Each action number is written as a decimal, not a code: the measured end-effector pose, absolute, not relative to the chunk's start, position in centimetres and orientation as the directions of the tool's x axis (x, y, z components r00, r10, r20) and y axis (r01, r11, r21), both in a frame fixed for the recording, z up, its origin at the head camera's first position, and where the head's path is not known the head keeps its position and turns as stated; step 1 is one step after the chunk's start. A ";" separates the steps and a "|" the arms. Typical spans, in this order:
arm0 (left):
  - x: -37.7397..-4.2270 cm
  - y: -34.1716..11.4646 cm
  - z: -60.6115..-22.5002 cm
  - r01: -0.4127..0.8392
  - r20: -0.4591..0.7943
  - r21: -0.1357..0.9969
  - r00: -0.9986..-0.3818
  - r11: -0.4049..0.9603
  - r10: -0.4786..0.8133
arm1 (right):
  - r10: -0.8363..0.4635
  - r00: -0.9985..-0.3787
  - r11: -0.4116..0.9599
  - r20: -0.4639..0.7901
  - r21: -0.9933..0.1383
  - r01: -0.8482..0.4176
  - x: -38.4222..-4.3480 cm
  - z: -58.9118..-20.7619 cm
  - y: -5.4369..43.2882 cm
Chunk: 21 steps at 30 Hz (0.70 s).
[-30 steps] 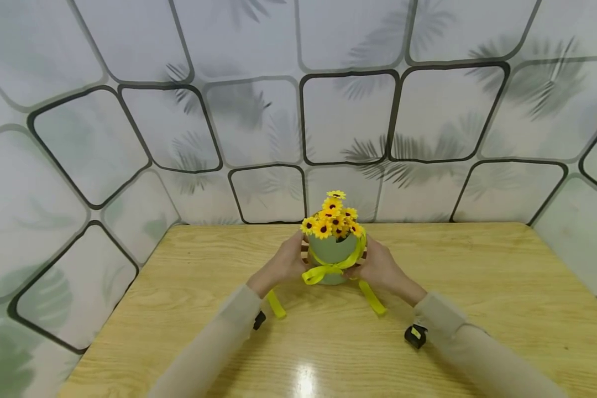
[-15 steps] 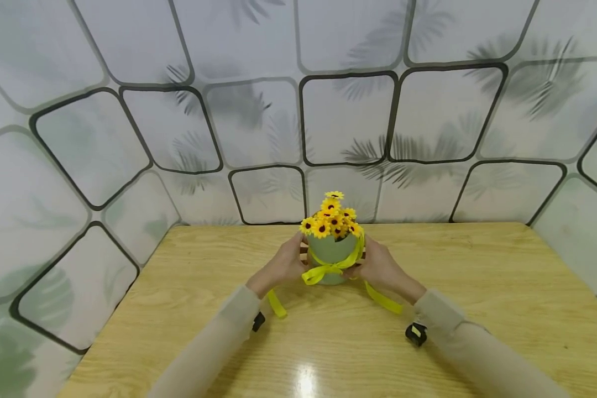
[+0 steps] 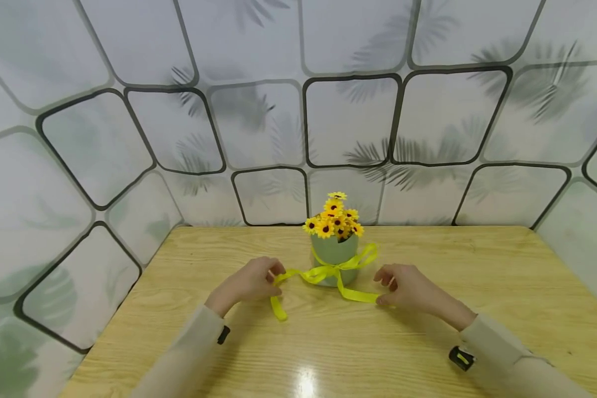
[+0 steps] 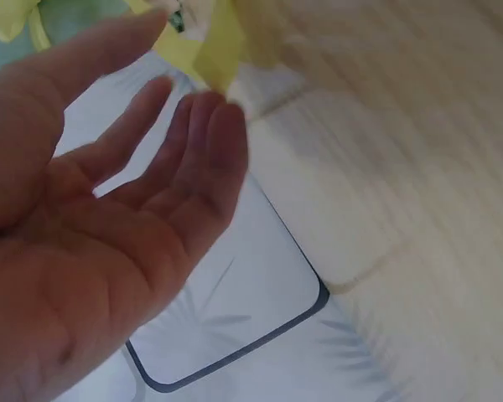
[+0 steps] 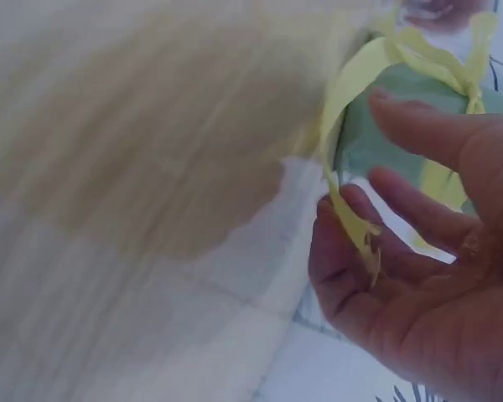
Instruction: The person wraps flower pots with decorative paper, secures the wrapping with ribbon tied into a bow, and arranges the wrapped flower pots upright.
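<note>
Green pot [image 3: 334, 255] with small yellow flowers [image 3: 334, 216] stands on the worktop [image 3: 477, 287], between the two hands and a bit beyond them, near the back wall [image 3: 348, 119]. Yellow ribbon [image 3: 328, 272] wraps the pot, knotted into a bow at the front; one loop sticks out on the pot's right side, two tails run out toward the hands.

Left hand [image 3: 251, 282] sits left of the pot, apart from it, thumb and fingertips at the left tail. Wrist view shows left hand [image 4: 92, 226] fingers fairly straight and spread, ribbon [image 4: 210, 54] lying at the fingertips; a firm pinch is not plain, looks loose. That tail drops and trails on the worktop toward the person.

Right hand [image 3: 408, 288] sits right of the pot, also apart from it. Wrist view: right hand [image 5: 419, 276] fingers relaxed and half-open, ribbon [image 5: 352, 218] end draped across them, not clamped. Pot [image 5: 394, 126] just past the fingertips.

Step in hand looks like dressing the bow. To do it well: pinch each tail near its end, pull evenly and low to both sides so the knot stays centred at the front and the pot does not tip or slide; keep the ribbon flat, no twist.
</note>
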<state>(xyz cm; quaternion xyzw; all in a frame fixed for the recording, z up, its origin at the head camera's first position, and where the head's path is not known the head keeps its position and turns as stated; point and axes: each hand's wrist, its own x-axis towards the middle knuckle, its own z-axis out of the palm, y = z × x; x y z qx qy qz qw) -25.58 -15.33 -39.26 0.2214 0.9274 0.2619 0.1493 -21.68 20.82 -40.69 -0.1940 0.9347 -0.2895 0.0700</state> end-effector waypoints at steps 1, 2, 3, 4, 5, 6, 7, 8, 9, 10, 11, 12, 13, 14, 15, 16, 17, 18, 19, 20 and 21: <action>-25.2 -15.7 -39.3 0.346 -0.179 0.540 -0.843 0.767 0.507 | -0.420 -0.908 0.761 -0.007 -0.549 -0.347 -21.4 -40.8 21.2; -24.9 -15.9 -39.3 0.359 -0.192 0.535 -0.830 0.765 0.524 | -0.433 -0.901 0.762 0.010 -0.531 -0.372 -21.3 -41.0 21.7; -24.6 -16.0 -39.5 0.379 -0.192 0.535 -0.816 0.755 0.546 | -0.442 -0.897 0.766 0.020 -0.512 -0.389 -21.1 -41.2 22.0; -24.4 -16.0 -39.6 0.399 -0.189 0.536 -0.802 0.744 0.567 | -0.442 -0.897 0.771 0.024 -0.501 -0.393 -21.1 -41.3 22.3; -24.3 -15.9 -39.8 0.419 -0.179 0.539 -0.791 0.731 0.585 | -0.441 -0.897 0.773 0.029 -0.495 -0.396 -21.0 -41.5 22.6; -24.2 -15.7 -40.0 0.431 -0.167 0.542 -0.786 0.721 0.595 | -0.432 -0.902 0.781 0.029 -0.489 -0.389 -21.1 -41.7 22.8; -24.2 -15.5 -40.2 0.443 -0.149 0.543 -0.785 0.713 0.602 | -0.427 -0.904 0.782 0.028 -0.491 -0.385 -21.1 -41.8 23.0; -24.2 -15.3 -40.4 0.455 -0.132 0.540 -0.785 0.708 0.605 | -0.420 -0.907 0.784 0.031 -0.491 -0.379 -21.3 -41.9 23.1; -24.3 -15.1 -40.5 0.466 -0.116 0.531 -0.788 0.708 0.605 | -0.405 -0.914 0.790 0.032 -0.491 -0.368 -21.4 -42.0 23.2; -24.4 -14.9 -40.6 0.472 -0.105 0.519 -0.792 0.713 0.601 | -0.396 -0.917 0.792 0.044 -0.489 -0.365 -21.6 -42.1 23.3; -24.6 -14.8 -40.7 0.476 -0.092 0.504 -0.800 0.721 0.593 | -0.388 -0.920 0.795 0.057 -0.483 -0.365 -21.7 -42.2 23.4; -24.7 -14.7 -40.7 0.475 -0.081 0.493 -0.809 0.729 0.582 | -0.379 -0.923 0.799 0.068 -0.478 -0.364 -21.9 -42.2 23.6; -24.9 -14.8 -40.7 0.474 -0.069 0.482 -0.818 0.737 0.571 | -0.373 -0.925 0.803 0.078 -0.472 -0.363 -22.0 -42.3 23.8; -25.0 -14.9 -40.7 0.468 -0.064 0.473 -0.826 0.746 0.559 | -0.365 -0.927 0.809 0.087 -0.463 -0.362 -22.1 -42.3 24.0; -25.1 -15.0 -40.7 0.460 -0.062 0.464 -0.836 0.757 0.545 | -0.357 -0.929 0.814 0.094 -0.457 -0.359 -22.2 -42.3 24.2; -25.3 -15.2 -40.6 0.452 -0.061 0.457 -0.843 0.766 0.534 | -0.349 -0.933 0.820 0.092 -0.451 -0.352 -22.3 -42.3 24.5; -25.3 -15.5 -40.5 0.447 -0.062 0.450 -0.848 0.773 0.526 | -0.343 -0.935 0.825 0.087 -0.447 -0.345 -22.4 -42.3 24.7; -25.4 -15.8 -40.5 0.445 -0.060 0.451 -0.850 0.774 0.524 | -0.335 -0.939 0.831 0.082 -0.445 -0.335 -22.4 -42.2 25.0; -25.4 -16.0 -40.4 0.443 -0.060 0.461 -0.849 0.769 0.525 | -0.322 -0.944 0.836 0.075 -0.445 -0.321 -22.4 -42.2 25.2; -25.4 -16.3 -40.3 0.442 -0.061 0.470 -0.847 0.764 0.528 | -0.310 -0.948 0.839 0.067 -0.450 -0.306 -22.4 -42.1 25.5; -25.4 -16.5 -40.2 0.440 -0.058 0.480 -0.847 0.759 0.528 | -0.297 -0.953 0.841 0.059 -0.457 -0.291 -22.3 -42.0 25.7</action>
